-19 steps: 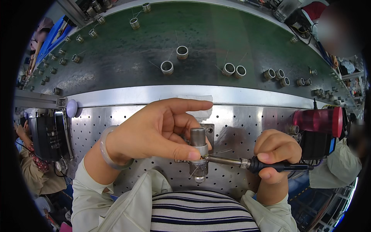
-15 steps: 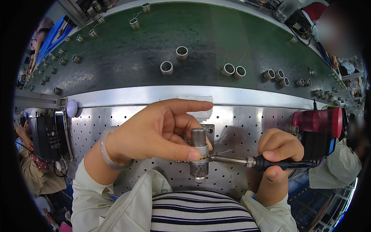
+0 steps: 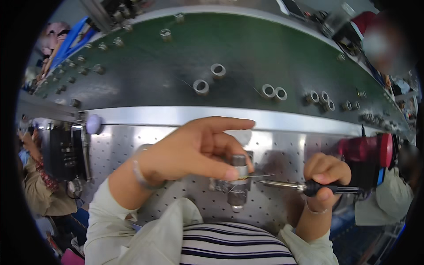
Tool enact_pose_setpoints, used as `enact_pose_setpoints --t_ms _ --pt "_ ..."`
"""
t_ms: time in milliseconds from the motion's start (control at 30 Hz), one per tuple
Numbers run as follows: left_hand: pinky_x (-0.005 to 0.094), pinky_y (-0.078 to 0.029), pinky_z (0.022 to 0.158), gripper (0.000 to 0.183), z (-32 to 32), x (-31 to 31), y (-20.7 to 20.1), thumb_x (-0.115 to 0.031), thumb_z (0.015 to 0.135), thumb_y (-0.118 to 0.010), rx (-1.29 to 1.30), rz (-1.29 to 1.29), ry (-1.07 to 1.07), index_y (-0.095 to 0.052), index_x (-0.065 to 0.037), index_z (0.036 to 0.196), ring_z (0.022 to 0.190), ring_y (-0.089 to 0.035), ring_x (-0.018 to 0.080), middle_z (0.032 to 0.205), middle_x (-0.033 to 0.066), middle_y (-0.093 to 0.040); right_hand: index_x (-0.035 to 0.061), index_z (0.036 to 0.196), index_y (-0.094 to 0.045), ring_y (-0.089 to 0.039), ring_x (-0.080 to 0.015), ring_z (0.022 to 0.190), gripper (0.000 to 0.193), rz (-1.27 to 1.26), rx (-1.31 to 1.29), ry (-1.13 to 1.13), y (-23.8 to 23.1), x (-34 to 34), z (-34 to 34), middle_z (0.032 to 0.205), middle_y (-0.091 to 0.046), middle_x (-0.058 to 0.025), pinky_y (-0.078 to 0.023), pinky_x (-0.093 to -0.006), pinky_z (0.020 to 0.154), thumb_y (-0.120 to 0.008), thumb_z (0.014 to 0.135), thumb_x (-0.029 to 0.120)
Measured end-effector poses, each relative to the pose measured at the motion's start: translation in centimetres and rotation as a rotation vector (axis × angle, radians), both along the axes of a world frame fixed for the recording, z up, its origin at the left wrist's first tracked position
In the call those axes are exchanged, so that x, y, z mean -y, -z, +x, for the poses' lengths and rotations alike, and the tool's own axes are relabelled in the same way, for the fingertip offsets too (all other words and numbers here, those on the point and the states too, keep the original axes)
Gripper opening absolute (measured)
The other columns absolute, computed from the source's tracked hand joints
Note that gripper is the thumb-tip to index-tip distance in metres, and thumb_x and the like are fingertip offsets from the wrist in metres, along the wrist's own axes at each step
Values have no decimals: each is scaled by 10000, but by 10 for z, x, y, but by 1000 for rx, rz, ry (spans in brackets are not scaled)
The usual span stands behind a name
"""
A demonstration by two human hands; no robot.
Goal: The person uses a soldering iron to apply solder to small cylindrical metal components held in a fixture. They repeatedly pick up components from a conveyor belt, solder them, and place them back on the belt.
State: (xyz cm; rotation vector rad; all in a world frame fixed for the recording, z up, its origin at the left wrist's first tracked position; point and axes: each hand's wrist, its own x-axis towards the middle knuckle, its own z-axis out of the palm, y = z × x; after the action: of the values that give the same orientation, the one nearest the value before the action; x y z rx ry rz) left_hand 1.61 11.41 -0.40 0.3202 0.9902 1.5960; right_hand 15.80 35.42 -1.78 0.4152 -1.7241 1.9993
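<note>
One silvery-metal cylinder [image 3: 241, 171], axis twelve-to-six, seems pinched by left fingers [image 3: 221, 169], nine o'clock from right fingers [image 3: 327, 176] gripping a black-handled soldering iron [image 3: 311, 188].

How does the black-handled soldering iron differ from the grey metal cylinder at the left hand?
The black-handled soldering iron is long and slim; the grey metal cylinder is shorter and thicker. The iron runs crosswise in this view; the cylinder runs up and down. The right hand grips the iron; the left hand holds the cylinder. Both show bare metal.
</note>
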Motion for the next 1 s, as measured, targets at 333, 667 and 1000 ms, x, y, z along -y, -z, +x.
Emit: enact_pose_setpoints --t_ms 333,667,1000 --pt "250 -499 740 338 -131 82 36 -48 740 -736 -1266 -645 -959 -657 -11 1066 822 -587 126 969 61 -658 41 777 -490 -402 -120 494 371 -9 144 201 -9 16 3 597 -456 -32 -281 -244 447 -746 770 309" --pt "393 -412 900 423 -140 90 38 -204 653 -801 -1793 -926 -973 -654 -50 1018 1029 -529 313 1073 129 -597 10 802 -546 -460 -153 524 299 -61 220 135 -10 10 0 641 -534 -68 -337 -250 474 -763 742 207" --pt "316 -482 727 455 -92 -31 33 -167 673 -788 -1679 -693 -453 -603 -45 1070 811 -596 224 897 86 -630 -29 843 -613 -547 -174 609 184 -154 193 64 -9 6 4 704 -612 -108 -424 -263 551 -745 727 22"
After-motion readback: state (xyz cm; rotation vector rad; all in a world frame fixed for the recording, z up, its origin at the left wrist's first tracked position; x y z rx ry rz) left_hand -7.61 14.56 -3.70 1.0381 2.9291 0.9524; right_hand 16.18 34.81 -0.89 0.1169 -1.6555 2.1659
